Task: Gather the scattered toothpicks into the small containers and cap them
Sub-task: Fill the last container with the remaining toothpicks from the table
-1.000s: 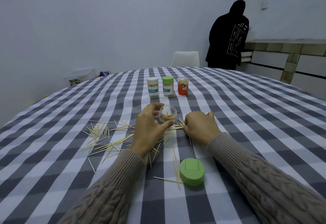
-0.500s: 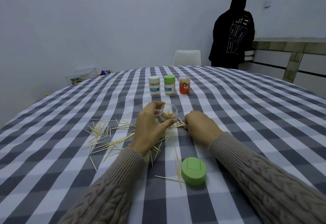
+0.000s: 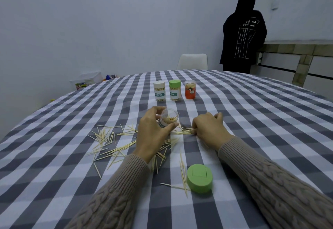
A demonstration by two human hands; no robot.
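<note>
Meanwhile, at frame centre, the left hand (image 3: 153,135) grips the open container (image 3: 168,120) while the right hand (image 3: 209,129) pinches a bundle of toothpicks (image 3: 182,131); light, stiff and brittle, they are likely best pinched mid-length.

- Tablecloth (image 3: 252,120): grey-and-white check.
- Scattered toothpicks (image 3: 115,149): pale straw-yellow.
- Loose cap (image 3: 199,178): light green.
- Open container (image 3: 168,120): clear, white label with teal band.
- Far row: cream-capped jar (image 3: 159,91), white label, teal band; green-capped jar (image 3: 174,90), same label; third jar (image 3: 190,90), orange-red lower half, clear top, possibly a small dark mark.
- Sleeves (image 3: 281,189): beige cable knit.
- Standing person's top (image 3: 242,36): black with thin white line print.
- Wall (image 3: 90,21): pale blue-white.
- Chair (image 3: 192,63): white.
</note>
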